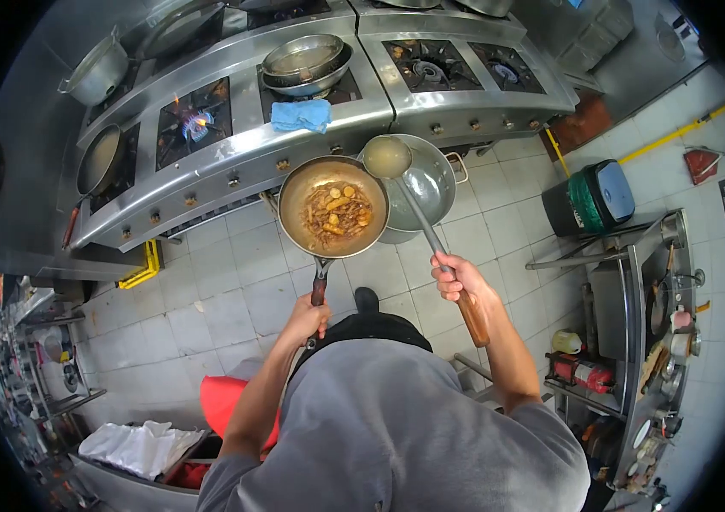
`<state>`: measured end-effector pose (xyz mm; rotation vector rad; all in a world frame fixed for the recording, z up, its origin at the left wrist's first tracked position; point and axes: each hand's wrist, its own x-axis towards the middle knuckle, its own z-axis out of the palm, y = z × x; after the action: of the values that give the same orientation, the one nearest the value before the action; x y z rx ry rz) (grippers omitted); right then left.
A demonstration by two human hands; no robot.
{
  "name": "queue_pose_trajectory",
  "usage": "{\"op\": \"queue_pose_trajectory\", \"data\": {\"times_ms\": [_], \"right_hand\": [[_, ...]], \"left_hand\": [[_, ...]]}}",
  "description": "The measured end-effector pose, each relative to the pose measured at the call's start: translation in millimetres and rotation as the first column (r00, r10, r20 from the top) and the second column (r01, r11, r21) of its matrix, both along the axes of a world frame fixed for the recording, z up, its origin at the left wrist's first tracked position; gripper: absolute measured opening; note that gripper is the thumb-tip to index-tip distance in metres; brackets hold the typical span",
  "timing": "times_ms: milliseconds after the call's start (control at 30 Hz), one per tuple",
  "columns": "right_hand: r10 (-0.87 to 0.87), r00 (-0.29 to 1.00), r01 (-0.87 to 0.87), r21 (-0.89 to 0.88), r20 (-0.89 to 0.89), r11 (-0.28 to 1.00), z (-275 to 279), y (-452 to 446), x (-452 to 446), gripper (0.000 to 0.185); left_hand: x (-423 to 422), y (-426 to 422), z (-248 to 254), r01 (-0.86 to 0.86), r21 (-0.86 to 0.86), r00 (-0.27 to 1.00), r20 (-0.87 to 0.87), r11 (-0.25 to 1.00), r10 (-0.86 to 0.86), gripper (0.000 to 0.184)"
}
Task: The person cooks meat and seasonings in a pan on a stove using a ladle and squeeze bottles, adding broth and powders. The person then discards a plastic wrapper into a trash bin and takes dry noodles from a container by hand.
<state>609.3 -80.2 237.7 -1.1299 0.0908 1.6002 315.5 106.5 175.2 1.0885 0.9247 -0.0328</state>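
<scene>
My left hand [305, 319] is closed round the handle of a frying pan [298, 183]. Browned pieces of food [339, 211] in sauce lie in the middle of the pan. In my right hand [462, 282] is a long-handled ladle [416, 205] with a wooden grip, its bowl filled with a pale, cloudy liquid [387, 158]. The ladle's bowl is just right of the pan's rim and over the edge of a large metal pot [443, 183]. Clear-looking liquid shows inside that pot, and the pan hides part of its left side.
Ahead runs a steel stove [252, 162] with a lit burner [196, 125] at left. Stacked pans [304, 61] and a blue cloth [301, 115] sit on it. Another frying pan [101, 160] is far left. A lidded bin [588, 198] and a metal shelf rack [631, 316] stand at right.
</scene>
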Motion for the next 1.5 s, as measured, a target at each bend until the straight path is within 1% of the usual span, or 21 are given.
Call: {"op": "queue_pose_trajectory", "data": {"times_ms": [100, 167, 333, 400, 433, 467, 533, 567, 667, 733, 900, 967, 1100, 1133, 1200, 1233, 1267, 1300, 1333, 1367, 1500], "right_hand": [[0.027, 0.999, -0.027, 0.003, 0.023, 1.000, 9.0, -3.9, -12.2, 0.023], [0.024, 0.990, -0.008, -0.115, 0.138, 0.993, 16.2, -2.3, -28.3, 0.023], [0.115, 0.933, -0.062, -0.162, 0.341, 0.985, -5.8, -9.9, -54.2, 0.023], [0.226, 0.730, -0.099, -0.228, 0.645, 0.969, -12.3, -13.3, -64.6, 0.025], [0.321, 0.422, -0.100, -0.308, 0.848, 0.946, -21.1, -17.1, -66.2, 0.028], [0.321, 0.426, -0.104, -0.307, 0.846, 0.946, -27.7, -20.8, -67.0, 0.028], [0.368, 0.012, -0.016, -0.368, 0.930, 0.930, -37.4, -27.8, -65.2, 0.027], [0.366, 0.016, -0.020, -0.366, 0.930, 0.931, -30.7, -27.3, -61.9, 0.027], [0.423, 0.160, -0.072, -0.417, 0.892, 0.906, -13.9, -21.2, -49.2, 0.024], [0.296, 0.314, -0.031, -0.301, 0.902, 0.953, -24.8, -18.8, -41.4, 0.023], [0.295, 0.195, 0.128, -0.323, 0.935, 0.938, -77.3, 2.9, -2.7, 0.023], [0.400, 0.153, 0.172, -0.423, 0.904, 0.890, -105.4, 12.9, 13.7, 0.026], [0.473, 0.175, 0.127, -0.496, 0.863, 0.859, -173.6, 25.4, 32.8, 0.030], [0.461, 0.139, 0.105, -0.476, 0.876, 0.873, -194.9, 27.3, 34.6, 0.032], [0.449, 0.105, 0.083, -0.458, 0.887, 0.885, -197.4, 33.5, 34.5, 0.034], [0.364, 0.453, 0.004, -0.410, 0.814, 0.912, -198.8, 38.7, 35.0, 0.029], [0.259, 0.742, -0.050, -0.335, 0.618, 0.941, -197.6, 43.9, 34.8, 0.025], [0.259, 0.742, -0.049, -0.335, 0.618, 0.941, -195.9, 47.7, 34.7, 0.025], [0.120, 0.924, -0.028, -0.248, 0.362, 0.968, -193.8, 50.6, 34.2, 0.021], [-0.014, 0.998, 0.023, -0.170, 0.055, 0.985, -190.8, 51.3, 32.4, 0.022], [-0.087, 0.991, 0.074, -0.126, -0.106, 0.989, -173.3, 45.2, 27.2, 0.024]], "left_hand": [[10.9, 0.6, 2.2, -0.008, -0.085, 1.000, 0.013, 0.996, 0.009, 0.016], [15.0, 0.6, 3.9, -0.018, -0.147, 0.999, 0.029, 0.989, 0.023, 0.017], [22.6, 1.8, 10.7, -0.028, -0.143, 0.999, 0.033, 0.989, 0.033, 0.018], [22.8, 2.9, 13.7, -0.030, -0.128, 0.999, 0.021, 0.991, 0.033, 0.018], [22.7, 4.0, 14.9, -0.032, -0.109, 0.999, 0.022, 0.994, 0.034, 0.018], [22.3, 5.0, 15.7, -0.032, -0.089, 0.999, 0.023, 0.996, 0.034, 0.018], [21.0, 6.8, 16.5, -0.043, -0.087, 0.999, 0.024, 0.995, 0.046, 0.018], [20.2, 7.5, 17.0, -0.053, -0.087, 0.998, 0.031, 0.995, 0.056, 0.018], [17.2, 9.6, 20.0, -0.076, -0.076, 0.997, 0.023, 0.994, 0.078, 0.019], [12.3, 9.9, 21.4, -0.085, -0.072, 0.996, 0.023, 0.994, 0.087, 0.020], [2.3, 7.1, 34.0, -0.150, -0.068, 0.989, -0.015, 0.986, 0.150, 0.021], [-6.0, 6.9, 32.8, -0.165, -0.044, 0.986, -0.011, 0.985, 0.165, 0.021], [-17.2, 3.9, 37.0, -0.190, -0.037, 0.982, -0.013, 0.981, 0.189, 0.021], [-19.8, 2.9, 36.3, -0.199, -0.029, 0.980, -0.011, 0.980, 0.198, 0.021], [-24.8, 1.2, 34.5, -0.207, -0.022, 0.978, -0.011, 0.978, 0.206, 0.021], [-27.1, 0.4, 33.6, -0.215, -0.024, 0.977, -0.005, 0.976, 0.215, 0.020], [-28.4, -0.5, 34.0, -0.223, -0.027, 0.975, 0.001, 0.975, 0.223, 0.019], [-29.6, -1.6, 34.7, -0.222, -0.027, 0.975, 0.001, 0.975, 0.222, 0.019], [-31.0, -2.6, 36.1, -0.235, -0.038, 0.972, 0.000, 0.971, 0.235, 0.019], [-32.6, -3.6, 37.2, -0.246, -0.049, 0.969, 0.000, 0.968, 0.247, 0.018], [-38.2, -5.8, 32.2, -0.246, -0.035, 0.969, -0.009, 0.969, 0.246, 0.017]]}}
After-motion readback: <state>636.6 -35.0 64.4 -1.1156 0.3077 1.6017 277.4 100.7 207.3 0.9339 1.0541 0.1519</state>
